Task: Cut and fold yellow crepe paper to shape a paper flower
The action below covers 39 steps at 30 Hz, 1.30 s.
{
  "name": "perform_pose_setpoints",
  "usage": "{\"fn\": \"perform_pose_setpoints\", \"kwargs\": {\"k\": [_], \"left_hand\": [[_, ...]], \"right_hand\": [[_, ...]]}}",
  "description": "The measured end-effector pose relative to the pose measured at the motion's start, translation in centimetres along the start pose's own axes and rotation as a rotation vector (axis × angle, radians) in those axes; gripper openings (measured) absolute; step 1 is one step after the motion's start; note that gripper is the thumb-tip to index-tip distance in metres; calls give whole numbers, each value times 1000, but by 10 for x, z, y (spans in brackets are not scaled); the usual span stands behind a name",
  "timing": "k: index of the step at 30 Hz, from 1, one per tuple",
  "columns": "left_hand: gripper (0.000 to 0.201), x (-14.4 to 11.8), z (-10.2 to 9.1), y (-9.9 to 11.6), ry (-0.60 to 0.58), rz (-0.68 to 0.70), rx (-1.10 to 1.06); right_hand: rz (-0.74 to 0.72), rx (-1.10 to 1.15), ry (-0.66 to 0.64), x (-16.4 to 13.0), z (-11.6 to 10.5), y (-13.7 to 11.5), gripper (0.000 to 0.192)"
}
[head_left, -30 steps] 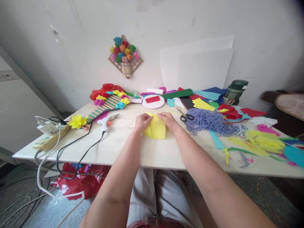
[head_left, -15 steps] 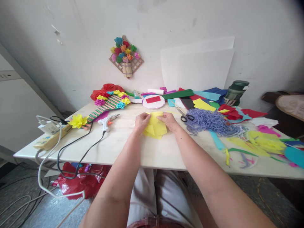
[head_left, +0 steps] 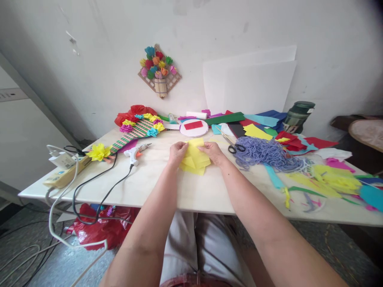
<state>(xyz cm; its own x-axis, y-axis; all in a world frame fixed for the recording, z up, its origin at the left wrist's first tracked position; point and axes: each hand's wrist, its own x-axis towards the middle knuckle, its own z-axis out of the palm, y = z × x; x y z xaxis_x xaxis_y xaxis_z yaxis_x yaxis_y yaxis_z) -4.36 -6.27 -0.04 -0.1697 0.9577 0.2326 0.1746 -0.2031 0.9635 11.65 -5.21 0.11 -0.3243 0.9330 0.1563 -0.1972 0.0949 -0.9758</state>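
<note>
Below the near edge of the bench (head_left: 203, 195), toward its left corner, appears a glossy, crumpled red plastic bag (head_left: 101, 231). By the near right corner lie gauzy yellow scraps (head_left: 338, 179), creased and partly translucent. The cream power strip (head_left: 62, 178), hard and blocky, rests along the left edge.

Midway along the bench, inward from the near edge, is the yellow paper (head_left: 194, 161), in overlapping, angular layers; whether one folded sheet or several cannot be told. The left hand (head_left: 178, 152) pinches its left side between thumb and fingers; the right hand (head_left: 214, 152) pinches its upper right side. The material is probably very light, limp and easily torn or creased, best gripped flat near opposite edges, without pulling.

To the left is the smooth plastic glue gun (head_left: 132, 154); to the right, a soft, tangled heap of lilac yarn (head_left: 263, 153), with black-handled scissors (head_left: 235, 148) against it. Toward the far edge stand out a striped panel (head_left: 140, 133) bordered with ruffled flowers and a flat white disc (head_left: 204, 130). Beyond, smooth white sheets (head_left: 249, 85) rise against the wall (head_left: 104, 52).
</note>
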Motion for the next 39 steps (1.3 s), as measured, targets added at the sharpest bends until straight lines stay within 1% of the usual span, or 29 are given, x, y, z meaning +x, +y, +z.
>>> {"fn": "perform_pose_setpoints", "kwargs": {"k": [3,10,18,25,31,39], "left_hand": [[24,0,-1,0,22,-5,1],[19,-2,0,2,48,-2,-15],[19,-2,0,4,51,-32,-45],[22,-3,-1,4,20,-57,-76],[17,0,-1,1,44,-59,-46],[17,-3,-1,5,40,-67,-62]], "right_hand": [[-9,-13,-22,0,0,0,29],[-40,-61,-10,0,0,0,27],[-69,-9,-58,-1,1,-1,31],[-64,10,-72,-2,2,-1,32],[-88,20,-86,-1,1,1,33],[-79,30,-88,-3,2,-2,35]]}}
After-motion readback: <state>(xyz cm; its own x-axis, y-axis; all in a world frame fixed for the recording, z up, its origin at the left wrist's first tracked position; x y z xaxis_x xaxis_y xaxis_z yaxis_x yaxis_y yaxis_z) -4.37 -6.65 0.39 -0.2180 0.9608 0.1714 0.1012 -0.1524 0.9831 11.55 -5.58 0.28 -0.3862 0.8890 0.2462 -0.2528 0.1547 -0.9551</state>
